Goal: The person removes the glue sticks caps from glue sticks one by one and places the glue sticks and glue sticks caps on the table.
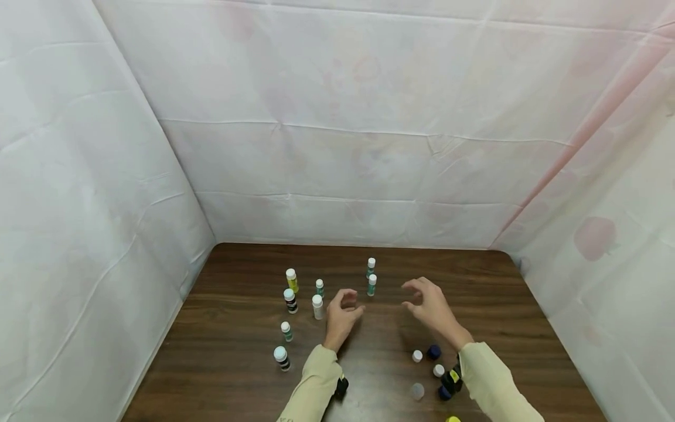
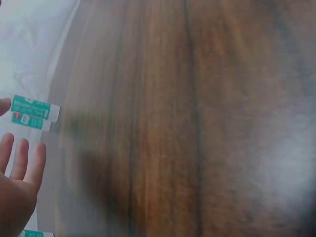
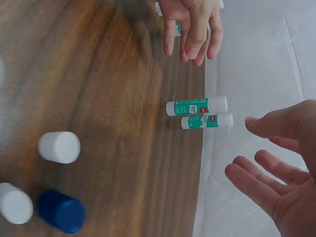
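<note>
Two green glue sticks with white caps stand upright close together at the back of the table: a nearer glue stick (image 1: 371,285) and a farther glue stick (image 1: 371,268). In the head view my left hand (image 1: 344,313) is to their left, fingers loosely bent and holding nothing. It is nearest to a white stick (image 1: 317,307), just left of it. My right hand (image 1: 432,306) is to the right of the pair, thumb and fingers spread apart with nothing between them. The right wrist view shows the right hand (image 3: 281,168) apart from both green glue sticks (image 3: 197,106).
On the left stand a yellow stick (image 1: 292,281), dark sticks (image 1: 290,300) and small green ones (image 1: 286,331). At the right front lie loose cap-like pieces: white (image 1: 417,356), blue (image 1: 434,351), translucent (image 1: 417,391) and yellow (image 1: 453,419). White cloth (image 1: 337,176) hangs behind the table (image 1: 237,328).
</note>
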